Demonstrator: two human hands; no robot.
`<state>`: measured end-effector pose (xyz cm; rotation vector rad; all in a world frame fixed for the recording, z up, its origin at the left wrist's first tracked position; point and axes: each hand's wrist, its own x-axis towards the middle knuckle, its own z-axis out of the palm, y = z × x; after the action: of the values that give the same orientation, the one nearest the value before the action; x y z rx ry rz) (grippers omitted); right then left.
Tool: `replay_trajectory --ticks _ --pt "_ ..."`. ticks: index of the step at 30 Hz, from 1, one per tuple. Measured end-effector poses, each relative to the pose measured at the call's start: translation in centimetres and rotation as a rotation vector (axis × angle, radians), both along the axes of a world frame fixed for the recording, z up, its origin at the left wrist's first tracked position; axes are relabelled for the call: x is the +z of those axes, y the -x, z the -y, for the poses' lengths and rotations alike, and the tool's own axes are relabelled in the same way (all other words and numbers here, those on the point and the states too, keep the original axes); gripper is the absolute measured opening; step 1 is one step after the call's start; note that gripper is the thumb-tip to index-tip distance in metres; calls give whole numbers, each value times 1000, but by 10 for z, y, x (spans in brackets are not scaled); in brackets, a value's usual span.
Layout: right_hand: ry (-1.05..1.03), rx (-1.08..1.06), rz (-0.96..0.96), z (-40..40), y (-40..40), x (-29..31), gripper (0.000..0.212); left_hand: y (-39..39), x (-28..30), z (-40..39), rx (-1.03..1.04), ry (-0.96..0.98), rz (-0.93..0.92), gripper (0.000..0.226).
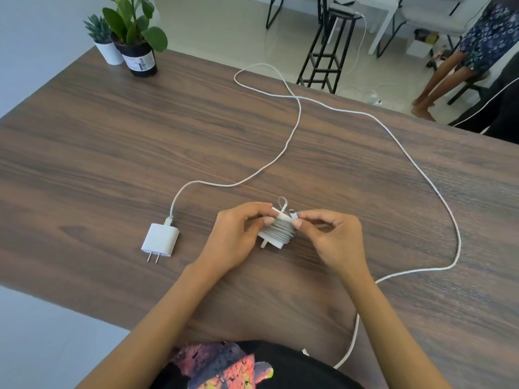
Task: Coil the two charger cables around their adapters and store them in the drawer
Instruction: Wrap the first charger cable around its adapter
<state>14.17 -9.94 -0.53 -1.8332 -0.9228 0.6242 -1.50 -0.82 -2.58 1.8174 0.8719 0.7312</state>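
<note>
A home living space: wooden table (112,153), potted plants (132,32) at eleven o'clock, a black stool (325,51) on tiled floor (219,26) at one o'clock.

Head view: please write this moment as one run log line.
left hand holds coiled adapter | right hand pinches cable end | second adapter uncoiled on table

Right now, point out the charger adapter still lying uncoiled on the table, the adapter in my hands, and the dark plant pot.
Uncoiled adapter (160,239), head view, white body.
Held adapter (276,239), head view, lower body below coils.
Dark plant pot (139,60), head view, labelled side.
</note>
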Motion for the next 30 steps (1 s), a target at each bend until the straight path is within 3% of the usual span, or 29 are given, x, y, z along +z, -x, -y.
replay_trajectory --ticks 6,11,16,19,22,30 --pt "-213 10 358 6 16 -6 9 -3 6 -5 -17 -16 -41 12" --pt "-275 3 446 8 18 -14 8 -5 16 -13 -82 66 -95 10" --pt "-209 -26 303 6 20 -8 11 -8 15 -15 -78 38 -152 8" --pt "-51 -35 120 2 16 -2 23 -7 12 -10 -63 -9 -135 11" --pt "58 -5 3 -1 9 2 18 -8 9 -8 -60 -82 -156 12" --pt "126 14 -43 -9 5 12 5 -10 12 -7 -60 -155 -205 15"
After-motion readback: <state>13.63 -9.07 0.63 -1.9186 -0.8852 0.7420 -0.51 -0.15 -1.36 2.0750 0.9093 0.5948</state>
